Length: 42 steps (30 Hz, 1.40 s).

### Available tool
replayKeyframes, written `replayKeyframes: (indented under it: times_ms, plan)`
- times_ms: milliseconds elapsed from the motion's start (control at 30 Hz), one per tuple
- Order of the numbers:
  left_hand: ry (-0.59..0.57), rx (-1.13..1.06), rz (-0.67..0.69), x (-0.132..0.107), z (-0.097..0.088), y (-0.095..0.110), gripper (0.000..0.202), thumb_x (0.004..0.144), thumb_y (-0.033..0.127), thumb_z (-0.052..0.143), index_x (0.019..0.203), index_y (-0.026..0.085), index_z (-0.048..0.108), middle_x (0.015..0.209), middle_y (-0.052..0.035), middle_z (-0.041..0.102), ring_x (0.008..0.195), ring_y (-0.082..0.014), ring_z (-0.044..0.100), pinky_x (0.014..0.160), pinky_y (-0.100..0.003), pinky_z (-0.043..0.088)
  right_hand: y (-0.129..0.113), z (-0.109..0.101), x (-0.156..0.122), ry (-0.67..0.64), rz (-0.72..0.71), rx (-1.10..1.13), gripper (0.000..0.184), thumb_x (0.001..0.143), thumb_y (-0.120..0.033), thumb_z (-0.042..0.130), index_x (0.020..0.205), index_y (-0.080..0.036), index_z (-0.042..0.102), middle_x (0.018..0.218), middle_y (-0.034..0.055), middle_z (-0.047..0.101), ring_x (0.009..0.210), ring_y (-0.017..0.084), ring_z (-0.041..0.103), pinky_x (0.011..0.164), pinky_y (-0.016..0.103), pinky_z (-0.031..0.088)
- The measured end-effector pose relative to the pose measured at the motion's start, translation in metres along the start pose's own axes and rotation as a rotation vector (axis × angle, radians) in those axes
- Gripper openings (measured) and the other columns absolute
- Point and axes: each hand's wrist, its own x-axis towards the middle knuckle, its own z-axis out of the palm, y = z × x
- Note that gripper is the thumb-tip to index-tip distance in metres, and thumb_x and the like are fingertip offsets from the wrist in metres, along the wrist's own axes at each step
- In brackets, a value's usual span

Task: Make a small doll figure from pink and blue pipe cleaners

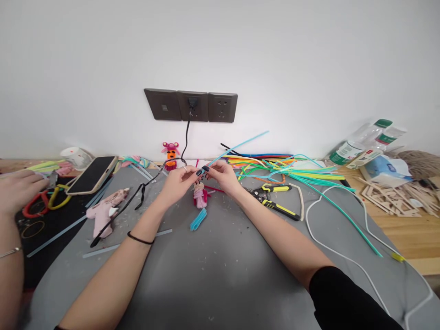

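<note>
My left hand (178, 182) and my right hand (224, 177) meet over the back middle of the grey mat, fingertips pinched together. A light blue pipe cleaner (240, 146) runs up and right from between them; its lower end is hidden by the fingers. Just below my fingertips lies a bundle of pink and red pipe cleaners (200, 198). In front of that, a folded blue pipe cleaner bundle (198, 220) rests on the mat. Behind my left hand stands a small orange and pink pipe cleaner figure (171, 156).
Wire strippers (278, 201) and many coloured pipe cleaners (309, 172) lie right of my hands. A glue gun (106, 213), glue stick (101, 251), phone (92, 175) and scissors (46, 201) are left, near another person's hand (20, 188). Bottles (357, 144) lean at right; a white cable (338, 250) crosses the mat.
</note>
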Motion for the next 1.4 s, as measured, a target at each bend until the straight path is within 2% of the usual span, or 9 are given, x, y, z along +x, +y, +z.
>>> replayKeyframes:
  times_ms: [133, 300, 400, 533, 667, 833, 1033, 1133, 1400]
  plan:
    - [-0.07, 0.057, 0.029, -0.001, -0.003, 0.005, 0.037, 0.084, 0.055, 0.064, 0.085, 0.018, 0.072, 0.083, -0.0067, 0.077, 0.076, -0.0222, 0.069, 0.073, -0.032, 0.056, -0.001, -0.002, 0.0, -0.041, -0.001, -0.011, 0.048, 0.058, -0.059, 0.091, 0.072, -0.02, 0.066, 0.066, -0.0026, 0.065, 0.062, 0.012, 0.056, 0.062, 0.026, 0.048]
    - [-0.115, 0.204, 0.092, -0.001, -0.007, 0.005, 0.031, 0.086, 0.048, 0.06, 0.078, 0.02, 0.072, 0.08, -0.0057, 0.076, 0.073, -0.021, 0.067, 0.068, -0.029, 0.051, -0.004, -0.003, -0.001, -0.118, 0.03, -0.02, 0.046, 0.058, -0.056, 0.092, 0.072, -0.02, 0.067, 0.068, -0.0021, 0.066, 0.065, 0.013, 0.058, 0.064, 0.027, 0.049]
    - [-0.041, 0.175, 0.063, -0.001, -0.005, 0.002, 0.033, 0.086, 0.05, 0.062, 0.084, 0.02, 0.073, 0.082, -0.0064, 0.076, 0.073, -0.0216, 0.068, 0.068, -0.03, 0.052, -0.003, -0.002, 0.0, -0.077, 0.025, 0.025, 0.048, 0.055, -0.056, 0.093, 0.073, -0.02, 0.067, 0.068, -0.0024, 0.067, 0.065, 0.013, 0.059, 0.065, 0.027, 0.05]
    - [0.118, -0.009, -0.001, 0.001, 0.004, -0.003, 0.048, 0.085, 0.065, 0.061, 0.086, 0.018, 0.07, 0.077, -0.007, 0.075, 0.071, -0.0213, 0.067, 0.069, -0.031, 0.055, 0.0, 0.003, 0.0, 0.003, 0.047, 0.153, 0.048, 0.053, -0.052, 0.096, 0.072, -0.02, 0.065, 0.072, -0.0017, 0.068, 0.069, 0.013, 0.062, 0.071, 0.029, 0.053]
    - [0.223, -0.118, -0.024, -0.001, 0.015, -0.004, 0.054, 0.081, 0.069, 0.066, 0.093, 0.016, 0.069, 0.081, -0.0068, 0.075, 0.074, -0.021, 0.068, 0.072, -0.033, 0.057, 0.001, 0.007, -0.004, 0.028, 0.07, 0.267, 0.043, 0.055, -0.045, 0.097, 0.078, -0.02, 0.072, 0.08, 0.0005, 0.071, 0.072, 0.013, 0.062, 0.075, 0.03, 0.053]
    - [0.262, -0.174, -0.031, -0.003, 0.023, -0.003, 0.05, 0.081, 0.064, 0.068, 0.098, 0.017, 0.069, 0.082, -0.0058, 0.074, 0.075, -0.0205, 0.069, 0.073, -0.033, 0.057, -0.001, 0.009, -0.005, 0.024, 0.069, 0.324, 0.036, 0.058, -0.041, 0.097, 0.077, -0.022, 0.074, 0.08, -0.0003, 0.07, 0.076, 0.013, 0.061, 0.074, 0.029, 0.051]
    - [0.283, -0.197, -0.037, -0.002, 0.024, -0.001, 0.043, 0.082, 0.059, 0.068, 0.093, 0.018, 0.067, 0.079, -0.0045, 0.071, 0.074, -0.0197, 0.067, 0.071, -0.032, 0.056, -0.003, 0.012, -0.007, 0.031, 0.083, 0.295, 0.042, 0.051, -0.045, 0.098, 0.074, -0.022, 0.072, 0.077, -0.0012, 0.068, 0.072, 0.014, 0.058, 0.074, 0.031, 0.051]
    - [0.295, -0.196, -0.032, -0.002, 0.023, -0.001, 0.042, 0.081, 0.059, 0.068, 0.089, 0.019, 0.066, 0.076, -0.0035, 0.07, 0.072, -0.0192, 0.066, 0.068, -0.031, 0.055, -0.003, 0.013, -0.008, 0.022, 0.074, 0.263, 0.041, 0.053, -0.043, 0.097, 0.075, -0.021, 0.071, 0.077, -0.0008, 0.068, 0.072, 0.014, 0.058, 0.074, 0.031, 0.05]
    - [0.308, -0.079, 0.015, -0.003, 0.02, 0.0, 0.035, 0.081, 0.054, 0.066, 0.083, 0.018, 0.066, 0.071, -0.0018, 0.068, 0.067, -0.0166, 0.063, 0.065, -0.027, 0.052, 0.0, 0.011, -0.006, 0.04, 0.006, 0.209, 0.042, 0.053, -0.046, 0.097, 0.073, -0.021, 0.07, 0.076, -0.0018, 0.068, 0.066, 0.012, 0.059, 0.069, 0.029, 0.051]
